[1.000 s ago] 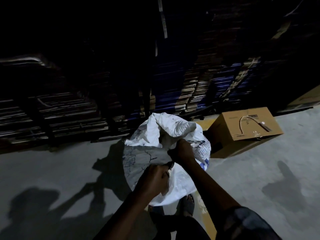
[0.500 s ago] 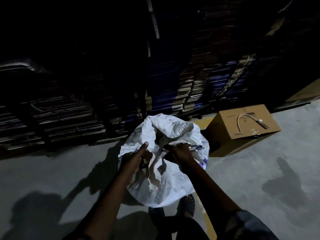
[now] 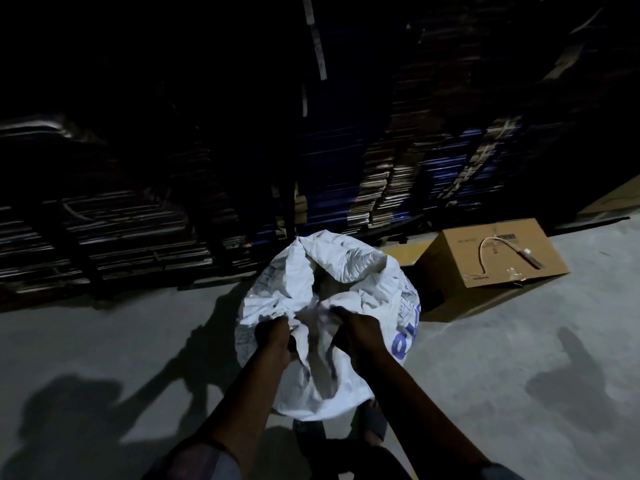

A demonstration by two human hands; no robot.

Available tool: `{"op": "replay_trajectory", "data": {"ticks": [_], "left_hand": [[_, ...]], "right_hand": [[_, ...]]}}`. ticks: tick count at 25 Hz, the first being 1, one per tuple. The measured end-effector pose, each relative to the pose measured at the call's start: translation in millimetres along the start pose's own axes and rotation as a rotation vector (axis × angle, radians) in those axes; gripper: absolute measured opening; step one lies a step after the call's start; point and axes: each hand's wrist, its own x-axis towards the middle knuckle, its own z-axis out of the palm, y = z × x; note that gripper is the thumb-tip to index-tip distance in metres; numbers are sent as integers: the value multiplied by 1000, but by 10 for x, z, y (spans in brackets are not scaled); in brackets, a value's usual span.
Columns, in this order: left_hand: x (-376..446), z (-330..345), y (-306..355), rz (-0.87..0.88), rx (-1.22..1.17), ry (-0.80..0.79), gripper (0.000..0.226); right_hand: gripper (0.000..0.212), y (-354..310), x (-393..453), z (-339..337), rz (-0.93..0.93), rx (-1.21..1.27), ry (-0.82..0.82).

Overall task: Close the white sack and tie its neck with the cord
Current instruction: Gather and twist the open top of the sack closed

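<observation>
A white woven sack [image 3: 346, 268] with blue print stands on the grey concrete floor in front of me, its mouth still gaping at the far side. My left hand [image 3: 273, 336] grips the near rim of the sack on the left. My right hand [image 3: 360, 329] grips the near rim on the right, bunching the fabric between the two hands. A pale cord [image 3: 491, 249] lies curved on top of a cardboard box to the right, away from both hands.
The cardboard box [image 3: 460, 271] sits on the floor right of the sack. Dark stacks of flattened cartons [image 3: 138, 233] rise behind the sack. My feet [image 3: 374, 417] stand just below the sack. Shadows fall across the floor on the left and right.
My left hand moved from low on the sack's front up to its near rim and took hold. The right hand kept its grip. The neck fabric is drawn closer together.
</observation>
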Motion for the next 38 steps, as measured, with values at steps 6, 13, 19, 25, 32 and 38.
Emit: {"op": "replay_trajectory", "data": {"ticks": [6,13,19,25,32,38], "left_hand": [[-151,110,45,410,143,84,26],[-74,24,-38,1016,975,-124,29],[210,-317,-122,930,1002,-246,35],[286,-106,57,221,216,-222,45],[895,-217,290,-82,-12,-255,56],[1294,-245,177,-133,7,-120,26]], "right_hand": [[34,11,201,-323,198,523,207],[25,-391,-219,97,-807,-377,23],[12,-209,-208,101,-822,-491,-161],[10,-186,-207,155,-168,303,-32],[40,-165,185,-87,110,547,-26],[25,-177,551,-19,277,541,53]]}}
